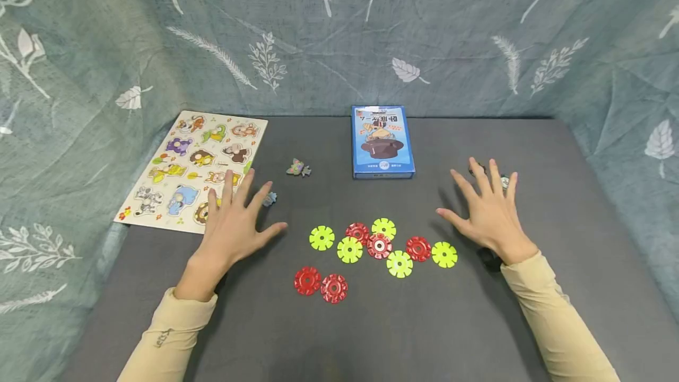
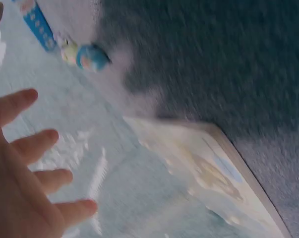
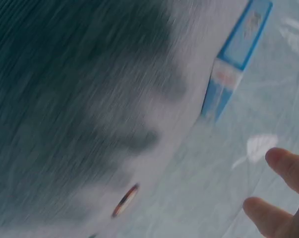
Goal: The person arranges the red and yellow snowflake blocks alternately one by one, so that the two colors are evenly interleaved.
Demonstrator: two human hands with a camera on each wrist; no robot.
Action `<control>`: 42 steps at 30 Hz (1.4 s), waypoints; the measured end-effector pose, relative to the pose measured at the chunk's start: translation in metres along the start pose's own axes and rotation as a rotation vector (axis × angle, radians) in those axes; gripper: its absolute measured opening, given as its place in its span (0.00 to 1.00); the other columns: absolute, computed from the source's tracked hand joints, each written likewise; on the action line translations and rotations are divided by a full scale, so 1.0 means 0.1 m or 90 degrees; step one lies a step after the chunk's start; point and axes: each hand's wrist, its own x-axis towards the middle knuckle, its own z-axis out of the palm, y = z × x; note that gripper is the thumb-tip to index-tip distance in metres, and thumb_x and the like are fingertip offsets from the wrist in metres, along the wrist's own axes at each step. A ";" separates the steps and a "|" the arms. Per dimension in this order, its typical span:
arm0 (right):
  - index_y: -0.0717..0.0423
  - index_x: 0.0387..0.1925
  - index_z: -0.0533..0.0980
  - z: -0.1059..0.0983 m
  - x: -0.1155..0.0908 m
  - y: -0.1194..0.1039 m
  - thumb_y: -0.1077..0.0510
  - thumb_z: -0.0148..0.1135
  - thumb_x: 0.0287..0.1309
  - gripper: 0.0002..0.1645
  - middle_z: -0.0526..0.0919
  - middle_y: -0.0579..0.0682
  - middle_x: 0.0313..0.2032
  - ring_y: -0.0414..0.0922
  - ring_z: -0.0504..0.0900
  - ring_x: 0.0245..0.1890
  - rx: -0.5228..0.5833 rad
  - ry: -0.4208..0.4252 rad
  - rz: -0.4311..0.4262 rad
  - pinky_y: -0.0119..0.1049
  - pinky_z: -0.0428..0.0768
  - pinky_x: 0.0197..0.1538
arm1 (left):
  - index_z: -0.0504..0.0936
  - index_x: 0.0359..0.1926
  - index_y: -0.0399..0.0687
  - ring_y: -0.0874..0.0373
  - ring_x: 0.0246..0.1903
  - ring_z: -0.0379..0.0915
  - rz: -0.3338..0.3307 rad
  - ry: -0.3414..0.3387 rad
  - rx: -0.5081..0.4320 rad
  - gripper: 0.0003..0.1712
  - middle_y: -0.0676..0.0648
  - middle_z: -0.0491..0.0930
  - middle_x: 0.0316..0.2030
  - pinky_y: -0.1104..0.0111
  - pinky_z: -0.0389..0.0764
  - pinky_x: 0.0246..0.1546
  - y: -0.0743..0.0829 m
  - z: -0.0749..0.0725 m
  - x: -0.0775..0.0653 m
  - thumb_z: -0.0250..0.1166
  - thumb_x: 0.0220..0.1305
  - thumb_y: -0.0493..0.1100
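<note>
My left hand (image 1: pixel 230 231) is spread above the table's left side, close to the wooden animal puzzle board (image 1: pixel 183 164), and holds nothing. Beside its fingers lies a small blue figure (image 1: pixel 269 198). On the right, my right hand (image 1: pixel 490 217) hovers with fingers splayed, also holding nothing. Two small items, one dark (image 1: pixel 477 167) and one pale (image 1: pixel 504 181), are partly covered by its fingers. Between the hands lie several notched discs, yellow-green (image 1: pixel 322 238) and red (image 1: pixel 307 281), some overlapping. Both wrist views are blurred; fingers show in the left (image 2: pixel 25 198) and the right (image 3: pixel 288 198).
A blue card-game box (image 1: pixel 383 143) lies at the back middle of the grey table (image 1: pixel 403 329). Left of it is a small colourful figure (image 1: pixel 299 168). A leaf-patterned cloth (image 1: pixel 339 46) hangs behind the table and along its sides.
</note>
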 end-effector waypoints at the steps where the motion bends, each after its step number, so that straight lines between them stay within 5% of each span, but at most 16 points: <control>1: 0.48 0.68 0.65 0.01 0.01 -0.03 0.32 0.64 0.50 0.48 0.55 0.62 0.73 0.69 0.46 0.73 -0.004 -0.006 -0.018 0.76 0.40 0.65 | 0.64 0.71 0.52 0.31 0.74 0.34 0.019 -0.008 0.003 0.48 0.37 0.51 0.74 0.30 0.47 0.64 0.03 0.02 0.00 0.64 0.54 0.69; 10: 0.47 0.65 0.70 0.12 0.11 -0.44 0.30 0.62 0.51 0.44 0.59 0.60 0.72 0.66 0.48 0.74 -0.018 -0.067 -0.199 0.71 0.45 0.68 | 0.73 0.65 0.51 0.35 0.70 0.55 0.179 -0.018 0.018 0.44 0.39 0.63 0.70 0.41 0.65 0.61 0.22 0.14 -0.05 0.66 0.52 0.69; 15: 0.47 0.64 0.72 0.16 0.12 -0.71 0.30 0.63 0.52 0.42 0.64 0.58 0.70 0.65 0.53 0.73 -0.024 -0.098 -0.306 0.69 0.50 0.68 | 0.82 0.50 0.49 0.43 0.57 0.69 0.262 0.001 0.014 0.36 0.42 0.75 0.54 0.49 0.73 0.51 0.30 0.16 -0.15 0.68 0.49 0.69; 19: 0.47 0.62 0.74 0.18 0.15 -0.93 0.32 0.64 0.52 0.40 0.70 0.56 0.67 0.64 0.58 0.71 -0.021 -0.107 -0.397 0.66 0.54 0.69 | 0.82 0.38 0.51 0.52 0.42 0.70 0.344 0.009 0.026 0.30 0.48 0.76 0.41 0.59 0.73 0.41 0.36 0.17 -0.23 0.68 0.48 0.70; 25: 0.46 0.59 0.75 0.21 0.21 -1.24 0.35 0.63 0.56 0.33 0.76 0.51 0.61 0.60 0.65 0.69 -0.012 -0.139 -0.501 0.60 0.61 0.68 | 0.82 0.40 0.54 0.57 0.38 0.70 0.445 -0.037 0.059 0.30 0.52 0.77 0.39 0.64 0.70 0.36 0.46 0.17 -0.31 0.66 0.50 0.72; 30: 0.46 0.60 0.75 0.24 0.33 -1.40 0.38 0.62 0.59 0.30 0.77 0.49 0.61 0.54 0.71 0.64 -0.020 -0.180 -0.521 0.51 0.68 0.66 | 0.83 0.42 0.56 0.58 0.37 0.71 0.478 -0.056 0.085 0.29 0.53 0.78 0.40 0.65 0.71 0.36 0.52 0.18 -0.33 0.68 0.49 0.70; 35: 0.44 0.64 0.72 0.23 0.45 -1.40 0.39 0.64 0.58 0.34 0.73 0.50 0.65 0.50 0.76 0.57 -0.038 -0.272 -0.468 0.47 0.75 0.57 | 0.83 0.45 0.55 0.59 0.37 0.71 0.480 -0.076 0.072 0.29 0.53 0.78 0.40 0.66 0.72 0.35 0.56 0.17 -0.32 0.69 0.49 0.68; 42: 0.45 0.66 0.69 0.20 0.43 -1.26 0.36 0.64 0.56 0.38 0.73 0.53 0.63 0.51 0.76 0.54 -0.028 -0.337 -0.393 0.47 0.79 0.52 | 0.79 0.57 0.53 0.53 0.44 0.71 0.383 -0.100 0.013 0.35 0.46 0.76 0.50 0.63 0.79 0.31 0.61 0.17 -0.12 0.66 0.55 0.67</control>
